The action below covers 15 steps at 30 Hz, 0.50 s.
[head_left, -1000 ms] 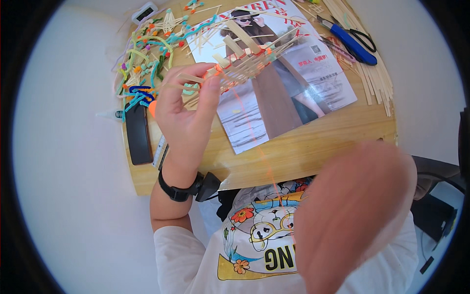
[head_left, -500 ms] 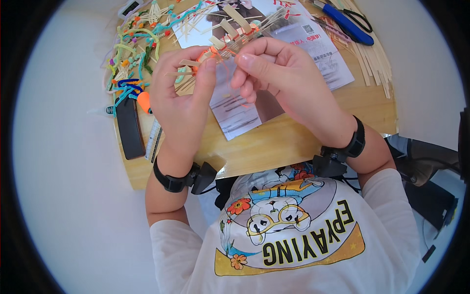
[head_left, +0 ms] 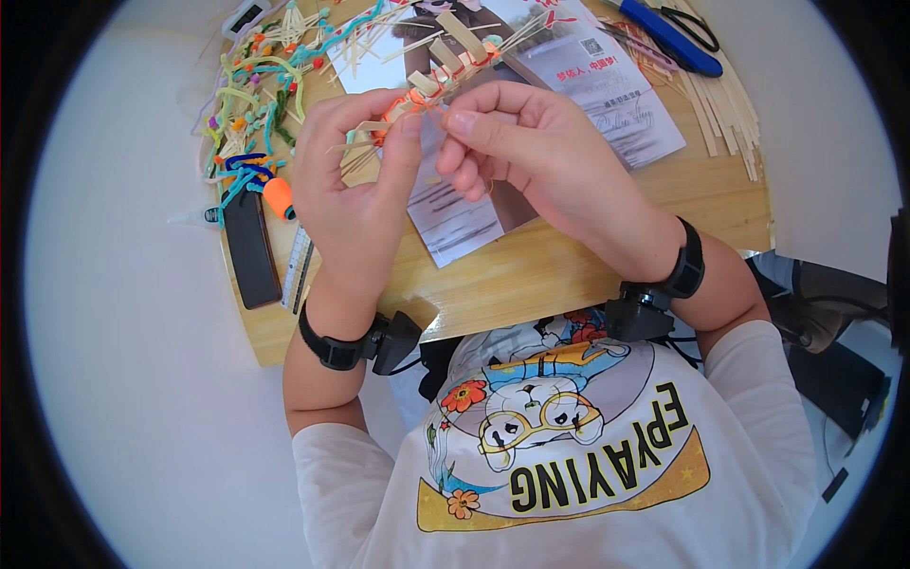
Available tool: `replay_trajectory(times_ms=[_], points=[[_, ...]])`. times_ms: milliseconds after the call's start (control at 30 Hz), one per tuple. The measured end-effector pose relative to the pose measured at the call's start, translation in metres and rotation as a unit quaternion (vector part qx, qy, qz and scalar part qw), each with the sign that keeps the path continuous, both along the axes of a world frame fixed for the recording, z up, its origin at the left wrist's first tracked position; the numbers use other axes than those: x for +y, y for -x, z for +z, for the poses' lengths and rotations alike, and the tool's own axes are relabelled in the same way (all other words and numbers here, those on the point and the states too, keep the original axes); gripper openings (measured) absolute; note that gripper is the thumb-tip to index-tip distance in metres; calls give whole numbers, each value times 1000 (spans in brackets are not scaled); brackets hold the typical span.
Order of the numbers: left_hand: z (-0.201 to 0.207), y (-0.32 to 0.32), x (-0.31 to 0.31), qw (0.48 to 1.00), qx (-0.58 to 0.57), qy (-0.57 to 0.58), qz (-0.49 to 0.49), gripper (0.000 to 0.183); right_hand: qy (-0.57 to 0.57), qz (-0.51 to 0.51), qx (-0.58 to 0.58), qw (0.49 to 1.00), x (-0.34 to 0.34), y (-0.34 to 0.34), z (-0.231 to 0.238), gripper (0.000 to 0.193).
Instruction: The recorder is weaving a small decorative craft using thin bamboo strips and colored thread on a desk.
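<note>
My left hand (head_left: 355,185) is closed around the lower left end of a bundle of thin bamboo strips (head_left: 461,64), bound along its length with orange thread. Short flat strips stick up from its upper side, and thin ones fan out past both ends. Just right of it, my right hand (head_left: 540,142) is closed in a pinch, thumb against forefinger. A fine orange thread (head_left: 489,186) shows below its curled fingers and seems to run up to the pinch. The fingers partly hide the middle of the bundle.
Beneath my hands a printed magazine sheet (head_left: 464,223) covers part of the wooden table (head_left: 531,275). Pipe cleaners and beads (head_left: 256,104) pile up at left, above a dark phone (head_left: 251,251), ruler (head_left: 298,270) and orange bottle (head_left: 279,197). Blue-handled pliers (head_left: 671,40) and bamboo strips (head_left: 725,123) lie at right.
My right hand has shifted slightly left and down, bringing its pinch closer to my left thumb. My left hand keeps its hold on the bundle, nearly unmoved.
</note>
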State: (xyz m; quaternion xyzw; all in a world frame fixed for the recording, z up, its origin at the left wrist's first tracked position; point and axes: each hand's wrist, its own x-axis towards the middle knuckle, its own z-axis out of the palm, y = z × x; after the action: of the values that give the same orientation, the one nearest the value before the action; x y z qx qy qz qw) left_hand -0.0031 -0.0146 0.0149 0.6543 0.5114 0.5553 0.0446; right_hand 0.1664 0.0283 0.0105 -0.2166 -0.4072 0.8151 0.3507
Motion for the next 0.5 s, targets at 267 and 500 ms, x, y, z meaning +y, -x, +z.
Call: replay_trajectory(times_ms=[267, 500], points=[[0, 0, 2, 999, 26, -17, -7, 17, 55, 12, 56, 997, 1, 1, 0, 21], [3, 1, 1, 982, 173, -72, 16, 25, 41, 29, 72, 996, 7, -4, -4, 19]])
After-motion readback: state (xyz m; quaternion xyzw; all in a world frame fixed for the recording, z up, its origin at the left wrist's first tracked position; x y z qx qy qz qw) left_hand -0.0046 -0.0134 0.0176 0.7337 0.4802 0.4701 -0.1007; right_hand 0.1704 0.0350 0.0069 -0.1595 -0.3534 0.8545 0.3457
